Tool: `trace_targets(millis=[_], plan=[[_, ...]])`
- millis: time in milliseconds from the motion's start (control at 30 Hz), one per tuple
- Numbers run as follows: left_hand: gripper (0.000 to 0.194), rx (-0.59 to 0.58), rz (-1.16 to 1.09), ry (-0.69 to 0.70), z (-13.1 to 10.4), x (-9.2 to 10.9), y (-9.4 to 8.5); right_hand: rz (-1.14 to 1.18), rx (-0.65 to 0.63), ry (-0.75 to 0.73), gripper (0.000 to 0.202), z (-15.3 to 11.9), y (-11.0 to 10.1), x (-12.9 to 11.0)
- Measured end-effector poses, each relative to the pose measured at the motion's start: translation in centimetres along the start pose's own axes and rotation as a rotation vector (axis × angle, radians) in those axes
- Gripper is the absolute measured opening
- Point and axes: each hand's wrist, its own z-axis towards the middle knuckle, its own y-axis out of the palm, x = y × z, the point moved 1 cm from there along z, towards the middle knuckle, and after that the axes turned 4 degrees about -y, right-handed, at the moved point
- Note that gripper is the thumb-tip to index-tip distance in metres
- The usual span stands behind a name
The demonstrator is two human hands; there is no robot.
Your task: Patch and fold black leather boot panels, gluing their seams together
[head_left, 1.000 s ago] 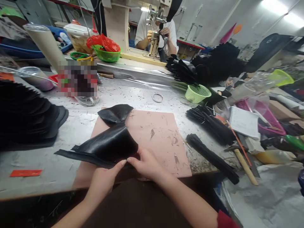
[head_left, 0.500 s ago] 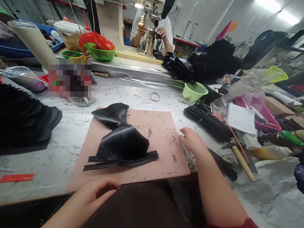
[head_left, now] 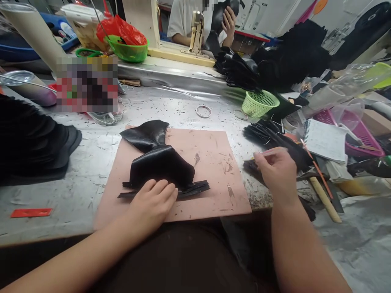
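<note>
A black leather piece (head_left: 161,165) in two joined panels lies on a pink board (head_left: 220,175), with dark zipper-like strips (head_left: 197,188) along its near edge. My left hand (head_left: 155,199) rests over that edge, fingers extended and slightly bent, thumb hidden. To the right of the board, my right hand (head_left: 276,169) is raised with thumb and fingers pinched together. A tiny yellowish bit shows at its fingertips, too small to name. Beneath and beyond this hand lies a bundle of black strips (head_left: 275,138).
A black stack (head_left: 33,146) stands at left, near a red strip (head_left: 30,213). Further back are a green basket (head_left: 259,103) and a metal ring (head_left: 203,111). A notebook (head_left: 325,140) and a wooden handle (head_left: 325,199) lie at right. A co-worker (head_left: 186,20) sits opposite, holding black leather.
My left hand has moved from the board's front edge onto the leather's near edge. My right hand has gone right and closed into a pinch. The view has tilted down slightly.
</note>
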Motion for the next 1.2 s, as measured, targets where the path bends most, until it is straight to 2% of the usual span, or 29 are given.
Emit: trace_targets(millis=[33, 67, 167, 233, 300, 433, 533, 700, 967, 1200], plan=[[0.031, 0.007, -0.009, -0.006, -0.1, 0.0, 0.0, 0.199, 0.035, -0.024, 0.021, -1.2, 0.2, -0.8], [0.032, 0.022, -0.017, -0.007, -0.2, 0.0, 0.0, 0.361, -0.007, -0.045, 0.022, -2.4, 0.6, -1.7], [0.028, 0.113, -0.020, 0.003, -0.1, 0.4, 0.3, 0.635, -0.278, -0.083, 0.027, -5.8, 2.9, -4.2], [0.020, 0.216, -0.012, 0.010, 0.2, 0.9, 0.6, 0.671, -0.391, -0.113, 0.019, -7.5, 4.5, -5.4], [0.013, 0.288, -0.030, 0.000, 0.3, 1.5, 0.8, 0.629, -0.441, -0.148, 0.010, -8.8, 5.8, -6.1], [0.019, 0.297, -0.112, -0.004, -0.3, 1.8, 0.9, 0.415, -0.523, -0.271, 0.014, -10.2, 7.3, -6.4], [0.022, 0.299, -0.149, -0.003, -0.9, 1.5, 1.1, 0.264, -0.507, -0.377, 0.020, -10.3, 7.8, -6.6], [0.021, 0.300, -0.192, -0.016, -1.2, 1.2, 1.5, 0.154, -0.444, -0.489, 0.021, -10.2, 8.0, -6.8], [0.024, 0.311, -0.210, -0.017, -1.2, 1.3, 1.8, 0.094, -0.455, -0.514, 0.021, -10.5, 8.1, -6.7], [0.023, 0.336, -0.176, 0.002, -1.3, 1.3, 1.8, 0.134, -0.455, -0.507, 0.020, -10.7, 8.2, -6.8]])
